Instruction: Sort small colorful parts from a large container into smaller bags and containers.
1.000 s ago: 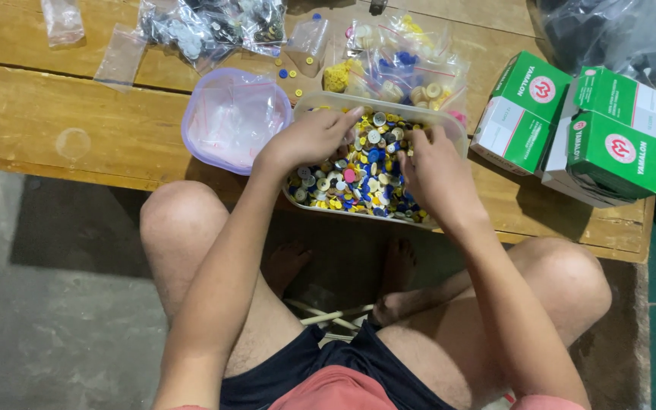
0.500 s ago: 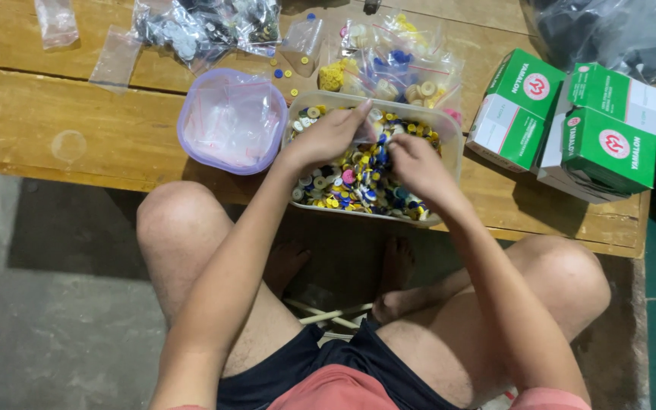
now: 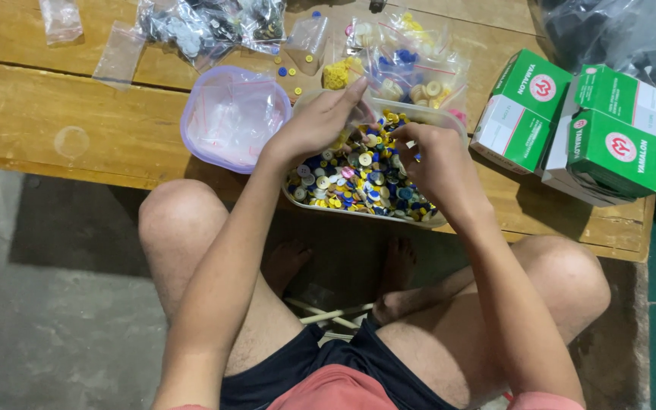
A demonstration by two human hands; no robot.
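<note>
Clear plastic tub of mixed buttons sits at the near edge of the wooden table, right in front of the seated person, its near side just over the table edge above the knees. Left hand over the tub's far left corner, fingers stretched forward and fairly flat, not closed round anything I can make out. Right hand in the tub on the right side, fingers curled down into the buttons; cannot tell if it pinches one, fingertips are hidden. Sorting looks partly done, by my read: several small clear bags just behind the tub already hold buttons of single colours, yellow, blue, tan, and loose yellow and blue ones lie on the wood near them. Tub is still heaped with yellow, blue, white and pink ones, so plenty left. Purple-rimmed container just left of the tub holds empty little bags. More bags with grey and dark pieces at the far edge, two flat empty bags further left. Green and white boxes stacked to the right, near the tub but apart, dark plastic sack behind them. Table is worn, plain wood with a long crack. Floor is bare grey concrete, green strip at far right. Person barefoot, dark shorts, dim light.
</note>
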